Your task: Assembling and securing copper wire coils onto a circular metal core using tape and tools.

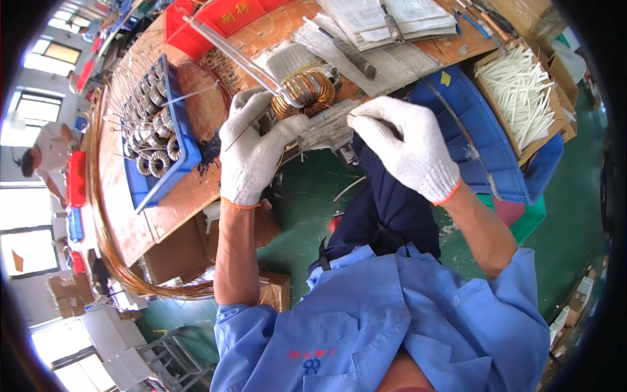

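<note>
A ring-shaped coil (312, 90) wound with copper wire stands at the table's near edge, its centre hole partly hidden. Around its left side are the gloved fingers of my left hand (251, 157), closed on it. My right hand (411, 140), also in a white knit glove, pinches a thin copper wire (341, 112) that runs from the coil's right side. Into the coil from the upper left reaches a long pale rod (235, 55). Just below the coil sits a worn grey metal fixture (332, 134), partly covered.
On the left a blue tray (189, 147) holds several wound rings. Long copper wires (98, 196) bend around the table's left side. Papers (418, 19) and a dark-handled tool (356, 59) lie at the back. White tubes fill a carton (486, 75) beside a blue bin (457, 147) on the right.
</note>
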### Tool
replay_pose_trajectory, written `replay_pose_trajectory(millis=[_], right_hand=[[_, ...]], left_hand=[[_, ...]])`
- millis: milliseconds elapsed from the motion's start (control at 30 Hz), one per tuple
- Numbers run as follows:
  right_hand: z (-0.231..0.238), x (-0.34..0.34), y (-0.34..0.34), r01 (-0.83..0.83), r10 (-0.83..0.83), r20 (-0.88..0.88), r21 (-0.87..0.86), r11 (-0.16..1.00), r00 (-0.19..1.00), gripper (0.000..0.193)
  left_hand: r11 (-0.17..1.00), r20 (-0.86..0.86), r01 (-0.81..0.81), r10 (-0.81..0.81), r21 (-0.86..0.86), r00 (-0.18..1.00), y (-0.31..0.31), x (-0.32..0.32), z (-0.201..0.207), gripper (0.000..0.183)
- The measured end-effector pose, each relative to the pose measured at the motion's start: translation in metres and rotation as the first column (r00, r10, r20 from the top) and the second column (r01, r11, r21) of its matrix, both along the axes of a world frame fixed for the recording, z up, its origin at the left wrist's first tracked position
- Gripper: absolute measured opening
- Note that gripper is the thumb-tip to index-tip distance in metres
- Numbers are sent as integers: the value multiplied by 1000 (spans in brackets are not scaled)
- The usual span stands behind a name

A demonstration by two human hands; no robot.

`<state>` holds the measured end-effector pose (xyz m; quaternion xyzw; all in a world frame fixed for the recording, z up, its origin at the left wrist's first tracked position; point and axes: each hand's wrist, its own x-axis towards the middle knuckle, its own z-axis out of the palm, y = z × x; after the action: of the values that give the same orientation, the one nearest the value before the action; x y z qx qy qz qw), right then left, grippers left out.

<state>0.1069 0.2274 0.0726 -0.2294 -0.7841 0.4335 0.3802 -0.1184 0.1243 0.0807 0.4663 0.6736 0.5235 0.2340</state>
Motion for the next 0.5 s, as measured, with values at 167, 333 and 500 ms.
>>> replay_pose_trajectory(millis=[167,333,500], right_hand=[[37,3,17,36,-38,2,288,957,999,8],[42,-21,67,-32,47,-22,465,885,999,14],[71,-41,106,-281,228,173,430,858,958,24]], left_hand=[[991,34,35,-39,133,999,5,-2,-12,43],[982,137,121,-142,147,980,4,-6,-19,53],[981,244,134,-166,142,956,5,-1,-13,63]])
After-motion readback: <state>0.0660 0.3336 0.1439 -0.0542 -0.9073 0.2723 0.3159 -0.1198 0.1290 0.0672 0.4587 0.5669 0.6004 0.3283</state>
